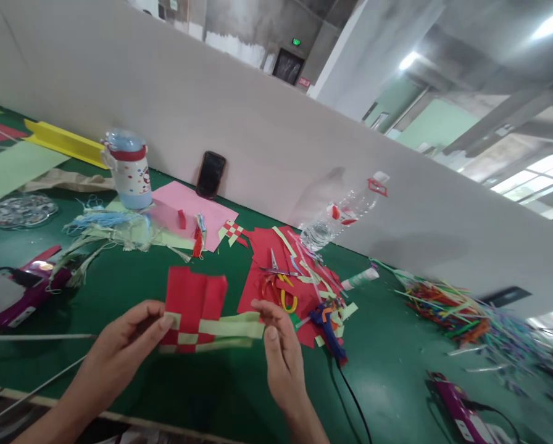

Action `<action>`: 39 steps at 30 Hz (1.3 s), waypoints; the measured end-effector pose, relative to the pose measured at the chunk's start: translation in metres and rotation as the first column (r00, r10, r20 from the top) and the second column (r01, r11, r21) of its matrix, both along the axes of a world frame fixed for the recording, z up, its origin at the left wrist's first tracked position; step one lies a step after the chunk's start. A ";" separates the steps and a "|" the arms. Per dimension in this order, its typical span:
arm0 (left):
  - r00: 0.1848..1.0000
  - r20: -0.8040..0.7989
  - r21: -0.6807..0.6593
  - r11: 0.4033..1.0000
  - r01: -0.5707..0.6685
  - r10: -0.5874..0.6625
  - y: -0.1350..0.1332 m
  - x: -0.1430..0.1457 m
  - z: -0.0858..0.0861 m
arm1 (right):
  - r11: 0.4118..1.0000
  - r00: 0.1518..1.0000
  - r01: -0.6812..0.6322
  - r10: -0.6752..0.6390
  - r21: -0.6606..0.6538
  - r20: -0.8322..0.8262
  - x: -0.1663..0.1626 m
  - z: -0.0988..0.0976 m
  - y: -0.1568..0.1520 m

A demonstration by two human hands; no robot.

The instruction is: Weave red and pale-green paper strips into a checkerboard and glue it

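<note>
A red paper weave is being held over the table, its edge pinched by the left hand. Its green strips are being pinched by the right hand; even tightening seems needed.

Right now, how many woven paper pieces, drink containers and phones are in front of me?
Woven red and pale green paper pieces: 2, the large woven piece held by left hand and right hand, the small woven piece farther back.
Drink containers: 2, a clear plastic bottle and a patterned lidded cup.
Black rectangular phone: 1
Total: 5
</note>
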State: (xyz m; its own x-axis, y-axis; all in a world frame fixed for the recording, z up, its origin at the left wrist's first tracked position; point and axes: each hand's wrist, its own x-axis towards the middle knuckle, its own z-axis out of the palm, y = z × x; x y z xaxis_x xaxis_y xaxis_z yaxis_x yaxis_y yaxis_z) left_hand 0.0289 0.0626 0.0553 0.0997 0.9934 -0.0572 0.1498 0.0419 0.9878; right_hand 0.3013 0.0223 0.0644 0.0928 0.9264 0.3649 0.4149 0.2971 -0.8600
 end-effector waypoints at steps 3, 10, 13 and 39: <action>0.976 0.217 -0.281 0.958 0.064 -0.001 0.008 0.005 0.008 | 0.999 0.995 0.040 -0.040 0.003 -0.095 0.001 0.002 0.006; 0.958 -0.238 -0.097 0.985 0.141 -0.161 0.025 -0.006 -0.026 | 0.986 0.989 0.117 -0.104 -0.116 0.110 0.006 -0.008 0.004; 0.920 -0.389 0.131 0.986 0.106 -0.047 0.015 -0.016 -0.037 | 0.991 0.948 0.082 -0.045 -0.107 0.316 0.002 -0.015 0.002; 0.605 -0.789 0.405 0.654 0.639 -0.103 -0.018 -0.003 -0.066 | 0.942 0.764 0.166 0.064 -0.292 0.642 -0.055 -0.024 0.031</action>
State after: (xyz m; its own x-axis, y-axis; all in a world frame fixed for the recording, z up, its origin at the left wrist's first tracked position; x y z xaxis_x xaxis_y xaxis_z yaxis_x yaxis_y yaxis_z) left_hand 0.0255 0.0442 -0.0109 0.6682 0.6822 0.2968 0.5861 -0.7284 0.3549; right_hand 0.2462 0.0535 0.0404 -0.0027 0.9989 0.0478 0.9023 0.0230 -0.4304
